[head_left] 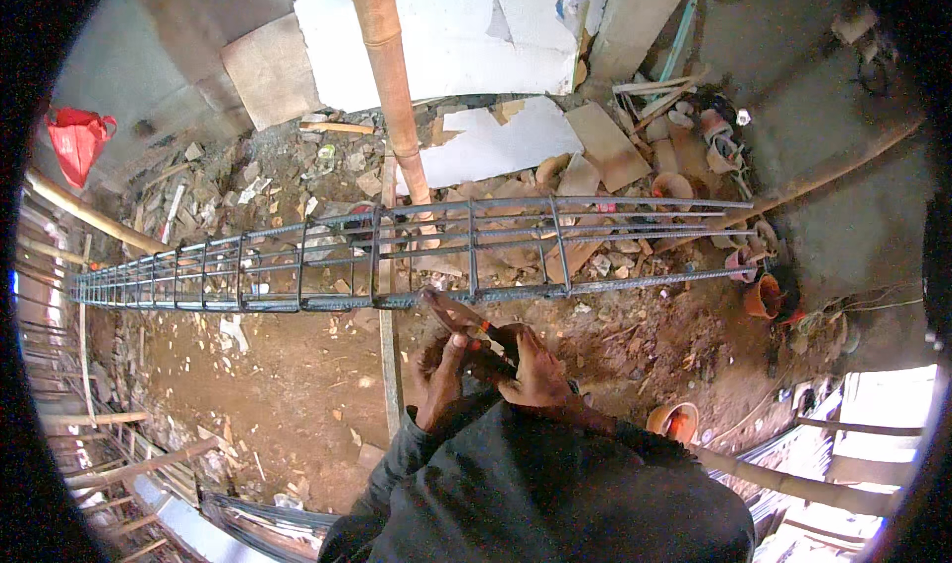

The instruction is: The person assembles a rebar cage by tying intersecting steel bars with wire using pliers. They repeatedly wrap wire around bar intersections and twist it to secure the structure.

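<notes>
A pair of pincers with a brown metal head and orange-and-dark handles is in front of my body, its head close to the lower bar of a long rebar cage. My right hand is closed around the handles. Just left of it, my left hand is closed, thumb up against the pincers near the pivot; whatever its curled fingers hold is hidden. The cage lies crosswise, made of long ribbed bars with square stirrups. Its bare bar ends point right.
A bamboo pole rises beyond the cage, and a wooden batten runs beneath it. White boards and rubble lie at the back. Orange buckets stand at the right. A red bag hangs far left, above bamboo poles.
</notes>
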Motion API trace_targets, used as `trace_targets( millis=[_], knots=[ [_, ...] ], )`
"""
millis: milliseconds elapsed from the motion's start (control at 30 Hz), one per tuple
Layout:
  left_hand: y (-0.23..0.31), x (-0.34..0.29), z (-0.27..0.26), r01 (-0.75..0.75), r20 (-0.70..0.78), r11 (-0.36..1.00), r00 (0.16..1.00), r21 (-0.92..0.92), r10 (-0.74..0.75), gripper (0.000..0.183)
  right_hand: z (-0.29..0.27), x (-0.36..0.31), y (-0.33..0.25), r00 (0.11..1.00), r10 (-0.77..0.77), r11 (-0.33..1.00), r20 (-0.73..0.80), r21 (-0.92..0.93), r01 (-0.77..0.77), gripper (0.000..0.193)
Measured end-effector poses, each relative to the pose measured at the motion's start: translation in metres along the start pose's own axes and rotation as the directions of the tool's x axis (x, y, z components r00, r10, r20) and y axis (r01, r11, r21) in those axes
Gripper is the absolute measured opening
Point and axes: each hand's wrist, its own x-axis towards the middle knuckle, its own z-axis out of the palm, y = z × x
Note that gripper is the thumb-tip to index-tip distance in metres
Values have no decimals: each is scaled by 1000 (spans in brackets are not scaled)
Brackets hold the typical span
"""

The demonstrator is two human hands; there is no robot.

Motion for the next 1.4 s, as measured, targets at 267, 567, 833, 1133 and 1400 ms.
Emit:
trace_targets(
  millis=[267, 567, 833, 1133, 1400],
  knots=[
    [-24, -36, 19, 172, 104, 984, 979, 47, -177, 43, -49, -30, -15, 977, 118, 897, 176, 403, -181, 54],
    [-47, -29, 55, -218, -72, 970, 971, 111, 226, 39, -47, -48, 11, 983, 179, 647, 47, 746, -154, 30],
    [-35, 13, 37, -457, -339, 870, 802, 182, 492, 24, -16, -60, 43, 683, 245, 712, -688, 606, 355, 54],
    [-17, 85, -38, -306, -144, 448, 671, 840, 727, 17, -86, -81, 102, 671, 638, 517, -378, 856, -8, 37],
    [-20, 76, -43, -351, 39, 357, 759, 866, 650, 26, -45, -63, 227, 559, 578, 739, -595, 672, -48, 39]
  ],
)
